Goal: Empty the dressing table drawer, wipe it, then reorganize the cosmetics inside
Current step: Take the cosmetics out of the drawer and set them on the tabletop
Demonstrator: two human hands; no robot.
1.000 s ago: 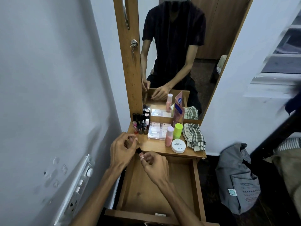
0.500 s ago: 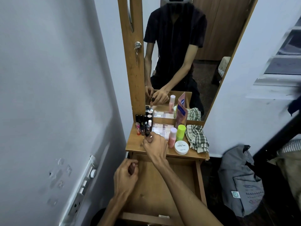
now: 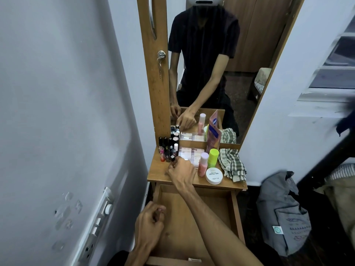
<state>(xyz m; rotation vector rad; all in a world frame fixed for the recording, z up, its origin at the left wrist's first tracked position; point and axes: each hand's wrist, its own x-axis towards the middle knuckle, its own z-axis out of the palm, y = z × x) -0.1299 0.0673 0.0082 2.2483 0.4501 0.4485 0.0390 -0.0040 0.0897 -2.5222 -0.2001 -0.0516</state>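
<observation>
- the drawer stands pulled out and bare inside, so the cosmetics sit up on the tabletop, out of the way for wiping or awaiting their return
- the right hand reaches over the drawer to the cluster of small nail polish bottles at the tabletop's left back corner; its fingers are pinched narrow around one small bottle at the cluster's near edge, though the hand covers most of it
- the left hand hovers over the drawer's left front, curled nearly closed; i cannot tell whether it holds anything
- the checked cloth lies bunched at the tabletop's right edge, handy for wiping
- the pink bottle, the green-capped bottle and the round white nail polish remover tub stand close together beside the cloth; flat palettes lie behind them
- the drawer's front edge is cut off at the bottom, and labels on the small bottles are too small to read
</observation>
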